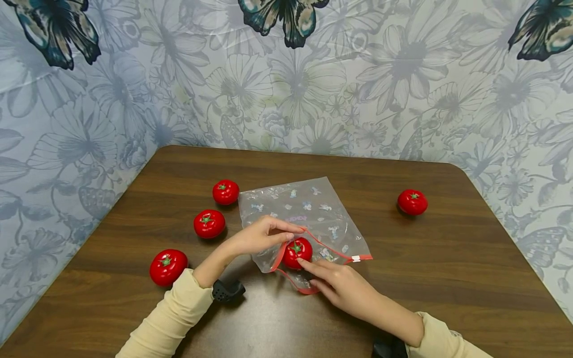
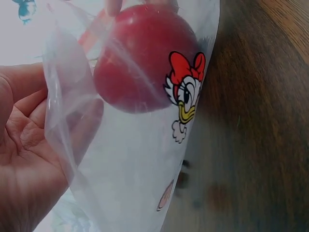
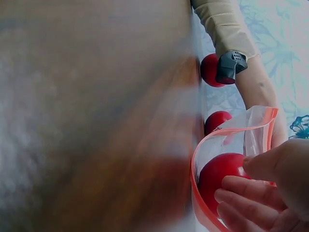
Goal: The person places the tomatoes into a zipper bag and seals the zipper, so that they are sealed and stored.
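A red tomato (image 1: 293,256) sits in the mouth of the clear bag (image 1: 273,205), at the fingertips of the right hand (image 1: 344,287), whose extended fingers touch it ungripped. Beside it, the left hand (image 1: 259,235) pinches the bag's edge above the tabletop (image 1: 447,273).

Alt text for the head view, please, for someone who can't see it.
A left hand holds a clear, red-rimmed zip bag on a wooden table while the right hand touches a red tomato in its mouth. Three more tomatoes lie left of the bag, another tomato to the right.
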A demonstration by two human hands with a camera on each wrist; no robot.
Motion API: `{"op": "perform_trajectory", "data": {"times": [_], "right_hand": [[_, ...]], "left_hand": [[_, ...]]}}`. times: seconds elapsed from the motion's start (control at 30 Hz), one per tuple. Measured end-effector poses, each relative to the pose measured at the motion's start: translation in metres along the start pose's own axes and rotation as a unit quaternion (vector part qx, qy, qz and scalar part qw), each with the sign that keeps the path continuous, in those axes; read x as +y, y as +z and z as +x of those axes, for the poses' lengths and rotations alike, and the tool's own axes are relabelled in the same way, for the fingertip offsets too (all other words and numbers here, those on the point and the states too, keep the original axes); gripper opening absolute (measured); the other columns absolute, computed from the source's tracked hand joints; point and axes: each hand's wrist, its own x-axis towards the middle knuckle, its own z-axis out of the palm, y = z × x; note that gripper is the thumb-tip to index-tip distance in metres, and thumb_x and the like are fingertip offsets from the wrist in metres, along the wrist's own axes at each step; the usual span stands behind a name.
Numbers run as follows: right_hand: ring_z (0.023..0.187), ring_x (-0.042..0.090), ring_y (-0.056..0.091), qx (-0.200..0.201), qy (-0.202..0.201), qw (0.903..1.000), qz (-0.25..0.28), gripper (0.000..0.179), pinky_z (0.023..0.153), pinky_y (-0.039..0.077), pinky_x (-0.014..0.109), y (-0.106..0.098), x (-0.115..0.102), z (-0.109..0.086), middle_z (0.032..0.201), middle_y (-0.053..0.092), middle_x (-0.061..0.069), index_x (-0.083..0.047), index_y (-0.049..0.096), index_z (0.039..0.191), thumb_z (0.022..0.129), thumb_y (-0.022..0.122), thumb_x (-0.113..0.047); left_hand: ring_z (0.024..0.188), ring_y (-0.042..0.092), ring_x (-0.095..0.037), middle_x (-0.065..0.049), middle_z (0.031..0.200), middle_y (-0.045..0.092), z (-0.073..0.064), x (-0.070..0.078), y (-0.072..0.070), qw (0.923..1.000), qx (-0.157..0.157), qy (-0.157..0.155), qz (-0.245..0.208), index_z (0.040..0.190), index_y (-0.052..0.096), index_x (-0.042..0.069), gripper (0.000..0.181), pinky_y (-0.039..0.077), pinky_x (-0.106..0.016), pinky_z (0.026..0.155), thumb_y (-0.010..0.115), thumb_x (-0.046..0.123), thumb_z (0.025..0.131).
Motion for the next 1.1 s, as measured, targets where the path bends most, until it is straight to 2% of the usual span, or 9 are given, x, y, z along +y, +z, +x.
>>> {"op": "perform_trajectory", "data": {"times": [0.27,0.43,0.67,0.8,0.9,0.93,1.0,1.07,1.1], "right_hand": [[0.104,0.014,0.059,-0.001,0.007,1.0,-0.007,0.053,0.081,0.05,0.032,0.0,0.0,-0.001,0.119,0.062,0.005,-0.01,0.051,0.135,0.085,0.069,-0.009],[0.104,0.013,0.06,-0.009,0.023,0.9997,0.003,0.053,0.08,0.05,0.032,-0.001,0.0,-0.001,0.119,0.062,0.005,-0.011,0.051,0.136,0.086,0.068,-0.01],[0.11,0.015,0.056,-0.039,0.043,0.9983,0.009,0.057,0.084,0.049,0.035,-0.004,0.0,0.0,0.126,0.057,0.006,-0.011,0.046,0.14,0.087,0.067,-0.014],[0.112,0.016,0.055,-0.056,0.047,0.9972,0.015,0.056,0.087,0.047,0.036,-0.007,-0.001,0.0,0.13,0.054,0.006,-0.011,0.045,0.14,0.089,0.066,-0.015],[0.113,0.015,0.054,-0.054,0.035,0.9976,0.026,0.055,0.088,0.047,0.036,-0.013,-0.003,-0.001,0.131,0.053,0.005,-0.011,0.045,0.14,0.089,0.066,-0.014],[0.112,0.014,0.055,-0.049,0.027,0.998,0.028,0.056,0.087,0.047,0.035,-0.016,-0.003,-0.002,0.131,0.053,0.004,-0.011,0.046,0.14,0.088,0.066,-0.013],[0.095,0.007,0.06,-0.035,0.012,0.9986,0.038,0.056,0.079,0.049,0.027,-0.022,-0.004,-0.003,0.125,0.058,0.0,-0.01,0.048,0.138,0.086,0.068,-0.011],[0.08,0.002,0.056,-0.015,-0.002,0.9989,0.045,0.056,0.072,0.048,0.02,-0.03,-0.004,-0.005,0.12,0.061,-0.001,-0.009,0.05,0.137,0.084,0.069,-0.007],[0.08,0.002,0.056,-0.005,-0.007,0.9989,0.047,0.056,0.072,0.047,0.019,-0.034,-0.004,-0.006,0.12,0.061,-0.001,-0.009,0.051,0.136,0.083,0.07,-0.006]], "left_hand": [[0.118,0.049,-0.011,-0.004,0.123,0.059,0.0,0.0,-0.001,0.9999,0.009,-0.003,-0.012,0.12,0.062,-0.002,0.028,0.042,-0.025,0.086,0.057,0.004,0.093],[0.115,0.052,-0.013,-0.008,0.12,0.061,0.0,0.0,-0.001,0.9999,0.011,-0.002,-0.006,0.119,0.063,-0.002,0.028,0.043,-0.028,0.091,0.058,0.005,0.093],[0.128,0.038,-0.013,-0.012,0.13,0.053,0.0,-0.001,-0.001,0.9983,-0.001,-0.013,-0.056,0.122,0.061,-0.001,0.029,0.038,-0.03,0.098,0.056,0.003,0.093],[0.122,0.045,-0.012,-0.005,0.123,0.06,0.0,-0.001,-0.001,0.9985,0.0,-0.02,-0.052,0.122,0.061,0.0,0.03,0.041,-0.03,0.094,0.056,0.003,0.093],[0.118,0.049,-0.013,-0.006,0.122,0.06,0.0,-0.001,-0.001,0.9983,0.001,-0.018,-0.055,0.122,0.061,-0.001,0.03,0.043,-0.031,0.093,0.056,0.003,0.093],[0.117,0.05,-0.014,-0.007,0.122,0.06,0.0,-0.001,-0.001,0.9983,0.002,-0.016,-0.056,0.123,0.06,-0.002,0.03,0.043,-0.031,0.092,0.055,0.003,0.094],[0.115,0.052,-0.015,-0.01,0.122,0.06,0.0,-0.001,0.0,0.9981,0.006,-0.016,-0.059,0.122,0.06,-0.003,0.03,0.044,-0.03,0.091,0.055,0.003,0.094],[0.114,0.053,-0.017,-0.012,0.122,0.059,-0.001,-0.001,0.002,0.9977,0.009,-0.016,-0.065,0.122,0.059,-0.005,0.03,0.044,-0.03,0.091,0.055,0.003,0.094],[0.114,0.054,-0.017,-0.013,0.122,0.059,-0.002,-0.002,0.003,0.9975,0.01,-0.017,-0.068,0.122,0.059,-0.005,0.03,0.045,-0.03,0.09,0.055,0.003,0.094]]}}
